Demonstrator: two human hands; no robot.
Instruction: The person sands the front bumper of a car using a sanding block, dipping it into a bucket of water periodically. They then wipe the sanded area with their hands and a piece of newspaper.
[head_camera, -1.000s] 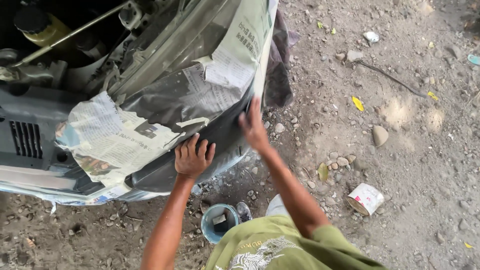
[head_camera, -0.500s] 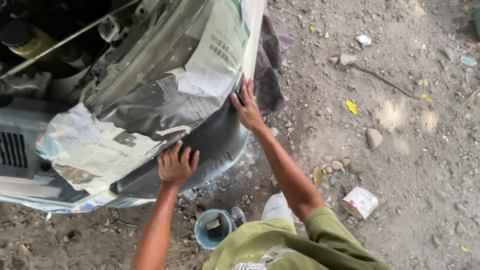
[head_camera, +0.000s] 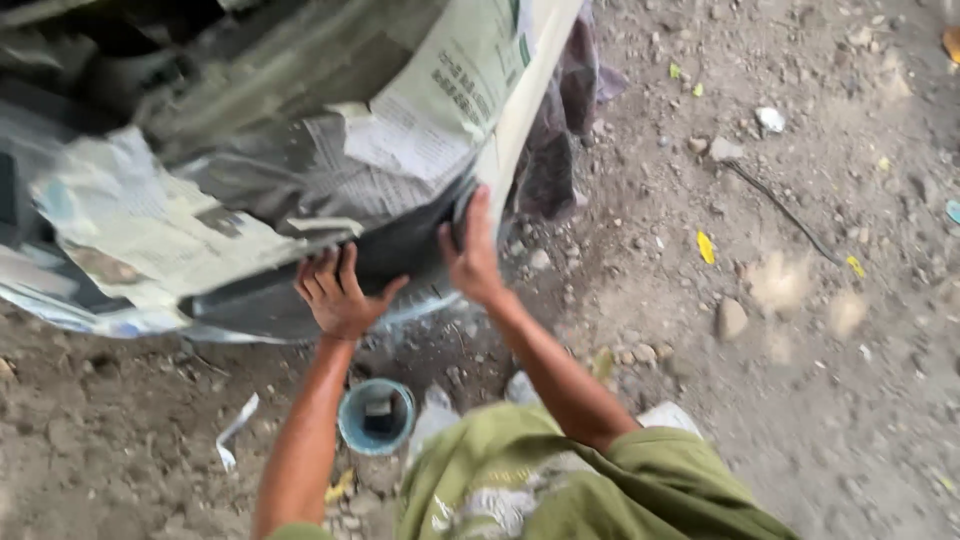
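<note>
Under newspaper, dark grey bumper panel; pressed flat by open left hand, edge-gripped by right hand.

The person is wearing an olive-green garment with short sleeves; the cloth is looking loose and a little wrinkled. On the front of it, a pale printed pattern in whitish grey is showing, but blur is making its shape unclear. Both forearms are bare from above the elbow down. The left hand and the right hand are bare too, wearing no gloves. No ring, watch or bracelet is showing on the wrists or fingers. Nothing more of the body is coming into the view.
</note>
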